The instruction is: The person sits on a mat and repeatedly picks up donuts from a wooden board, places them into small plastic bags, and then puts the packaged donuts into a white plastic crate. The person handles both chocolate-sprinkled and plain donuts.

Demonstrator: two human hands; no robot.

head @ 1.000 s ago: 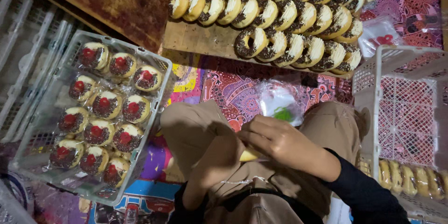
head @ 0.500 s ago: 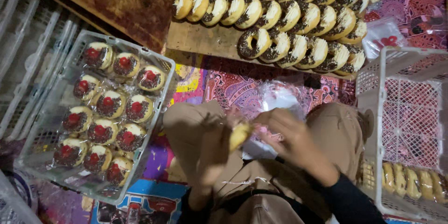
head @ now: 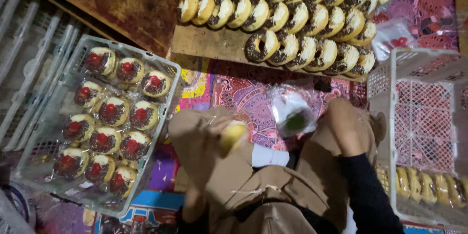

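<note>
The person sits low in the frame, knees up under tan cloth, and the left hand (head: pixel 222 129) sits at lower centre, its fingers curled around a pale yellow doughnut (head: pixel 234 135); blur hides how tightly they close. The right hand (head: pixel 347 126), right of centre, reaches up toward a clear plastic bag (head: pixel 292 114) with a green patch lying on the patterned mat (head: pixel 243 92); it is a smear of motion, so whether it is open or pinching anything cannot be told, and it seems to stop just beside the bag, not on it. On the left, the grey crate (head: pixel 48 131) holds a good dozen wrapped doughnuts (head: pixel 112 112), each in clear film with dark topping and a red centre, in close rows, with a little room along its near edge. At the top, the wooden board (head: pixel 204 43) carries rows of unwrapped doughnuts (head: pixel 292 9) stood on edge, many of them. The white crate (head: pixel 419 131) on the right has a row of plain yellow pieces along its lower edge. By the look of it, wrapping is well underway, one crate nearly full, yet a large share on the board remains bare.
</note>
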